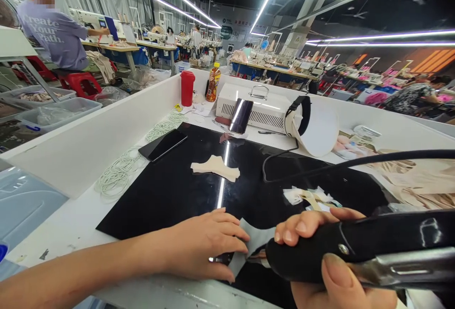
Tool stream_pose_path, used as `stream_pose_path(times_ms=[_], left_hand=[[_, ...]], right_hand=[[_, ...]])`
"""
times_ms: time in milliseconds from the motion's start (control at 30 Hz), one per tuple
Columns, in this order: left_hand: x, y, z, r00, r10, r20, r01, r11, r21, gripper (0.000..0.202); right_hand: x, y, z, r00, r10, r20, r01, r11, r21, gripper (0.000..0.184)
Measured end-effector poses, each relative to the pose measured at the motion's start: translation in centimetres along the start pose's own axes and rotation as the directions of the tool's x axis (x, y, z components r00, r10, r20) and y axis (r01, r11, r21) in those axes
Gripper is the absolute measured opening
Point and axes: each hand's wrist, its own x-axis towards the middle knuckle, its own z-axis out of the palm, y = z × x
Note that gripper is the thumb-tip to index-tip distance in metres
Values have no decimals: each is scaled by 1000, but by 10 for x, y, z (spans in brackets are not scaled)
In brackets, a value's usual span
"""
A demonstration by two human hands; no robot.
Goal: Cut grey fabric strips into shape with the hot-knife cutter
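Observation:
In the head view my right hand (341, 261) is wrapped round a black handheld tool (305, 254) with a metal lever on its side. Its narrow metal end points left at a small grey fabric piece (258, 235). My left hand (209, 242) rests on that piece with its fingers spread, pressing it against the glossy black board (156, 200). A small dark metal object shows partly under this hand; I cannot tell what it is. Farther up the board lies a cream fabric piece (215, 168). Right of it sits a heap of pale scraps (313, 198).
A thick black cable (391, 156) crosses at right. Behind the board stand a white vented box (263, 105), a phone (241, 115), a red cup (187, 88) and a bottle (213, 82). Green cord coils (117, 171) lie left, beige fabric (423, 181) right. White walls (103, 143) edge the table.

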Motion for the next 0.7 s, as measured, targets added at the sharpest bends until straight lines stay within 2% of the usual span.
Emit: stream_pose_path(times_ms=[167, 300, 467, 700], left_hand=[[1, 1, -1, 1000, 4, 10, -4, 1000, -3, 42], [1, 0, -1, 1000, 3, 6, -3, 1000, -2, 41], [2, 1, -1, 1000, -7, 8, 7, 1000, -23, 40], [2, 1, -2, 1000, 0, 8, 1, 1000, -30, 38]], right_hand=[[-1, 1, 1, 1000, 20, 6, -19, 1000, -10, 35], [-1, -4, 1, 999, 41, 15, -41, 999, 21, 38], [-4, -6, 1, 982, 95, 162, -107, 992, 64, 37], [-6, -5, 2, 986, 67, 154, -74, 996, 39, 35]])
